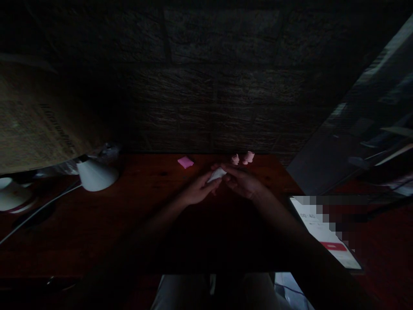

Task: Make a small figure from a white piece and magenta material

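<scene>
Near the far part of the dark wooden table, both my hands close in around a small, pale white piece (217, 174). It looks soft or folded, but the dim light does not show what it is. My left hand (197, 189) grips its near left side between thumb and fingers. My right hand (241, 181) covers its right end with bent fingers, partly hiding it. Just beyond my right hand are a small pink lump (235, 159) and a pink cup-shaped piece (249, 156). A flat pink square (185, 162) lies beyond my left hand.
A white cone-shaped object (97, 174) with a cable stands at left, by a white cup (13, 193) and a large brown paper bag (38, 116). A lit tablet-like screen (325, 232) lies at right. A dark block wall (209, 86) rises behind the table.
</scene>
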Motion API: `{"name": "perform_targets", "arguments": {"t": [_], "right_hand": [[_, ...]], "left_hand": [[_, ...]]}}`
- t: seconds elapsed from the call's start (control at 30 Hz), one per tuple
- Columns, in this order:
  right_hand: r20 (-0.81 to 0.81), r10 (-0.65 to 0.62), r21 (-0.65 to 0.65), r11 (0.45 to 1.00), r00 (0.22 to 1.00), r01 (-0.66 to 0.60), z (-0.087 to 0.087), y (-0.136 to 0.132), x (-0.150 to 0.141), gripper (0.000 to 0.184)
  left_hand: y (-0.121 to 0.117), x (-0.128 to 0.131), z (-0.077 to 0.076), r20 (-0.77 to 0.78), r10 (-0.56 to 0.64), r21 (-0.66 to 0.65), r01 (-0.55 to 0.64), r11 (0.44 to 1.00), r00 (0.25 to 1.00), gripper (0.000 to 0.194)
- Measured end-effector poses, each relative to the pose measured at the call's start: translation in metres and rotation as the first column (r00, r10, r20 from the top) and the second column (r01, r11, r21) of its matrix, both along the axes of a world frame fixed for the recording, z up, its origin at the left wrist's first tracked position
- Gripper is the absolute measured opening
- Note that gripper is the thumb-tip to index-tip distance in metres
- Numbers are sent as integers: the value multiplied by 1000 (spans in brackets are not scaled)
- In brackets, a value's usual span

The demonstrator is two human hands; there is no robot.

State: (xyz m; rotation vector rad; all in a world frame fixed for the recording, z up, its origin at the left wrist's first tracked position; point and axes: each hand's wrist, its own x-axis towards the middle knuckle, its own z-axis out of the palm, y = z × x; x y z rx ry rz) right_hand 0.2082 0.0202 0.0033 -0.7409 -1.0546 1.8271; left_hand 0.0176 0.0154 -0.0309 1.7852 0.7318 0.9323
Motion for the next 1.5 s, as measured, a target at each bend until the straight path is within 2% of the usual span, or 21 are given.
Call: {"name": "perform_targets", "arguments": {"t": [0.1, 0.2, 0.4, 0.5, 0.67, 0.73, 0.9, 1.0, 1.13, 1.23, 1.33, 1.4, 1.5], "right_hand": [[-74, 65, -82, 994, 995, -71, -4, 3, 2, 15], [-81, 84, -143, 985, 993, -95, -7, 5, 1, 12], [-179, 23, -215, 975, 984, -62, 0, 0, -8, 7], [-196, 37, -183, 980, 980, -74, 5, -4, -9, 12], [-157, 74, -65, 994, 985, -85, 1, -4, -9, 16], [-152, 62, -30, 997, 986, -67, -1, -3, -10, 17], [-142, 0, -61, 998, 990, -9, -4, -2, -13, 19], [-139, 2, -48, 999, 990, -8, -4, -3, -14, 20], [-143, 78, -7, 997, 987, -80, 0, -7, -14, 21], [-94, 159, 68, 986, 983, -153, 1, -13, -14, 27], [-85, 196, 150, 972, 977, -182, 0, -16, -13, 30], [-75, 205, 167, 967, 976, -191, -2, -15, -13, 30], [-76, 222, 150, 966, 972, -209, -6, -12, -12, 29]], "left_hand": [[-3, 1, -2, -24, 26, -16, -27, 1000, 999, 40], [-4, 1, -2, -53, 48, -25, -49, 998, 997, 37], [-2, 1, 4, 2, 71, -74, -71, 995, 997, 47], [-3, 4, 9, 38, 82, -96, -78, 992, 996, 55], [-6, 8, 15, 124, 14, -134, 3, 991, 992, 57], [-6, 7, 14, 151, 5, -145, 17, 989, 988, 56], [-4, 3, 4, 163, 44, -183, -13, 983, 986, 53], [-3, 2, 2, 197, 26, -221, 19, 975, 980, 52], [-4, 3, 8, 287, 4, -346, 100, 933, 958, 53], [-7, 2, 14, 384, -14, -452, 201, 869, 923, 51], [-10, -1, 16, 458, -72, -487, 318, 813, 886, 47], [-10, -3, 14, 457, -104, -491, 348, 799, 883, 45], [-7, -5, 9, 421, -101, -489, 319, 812, 901, 46]]}}
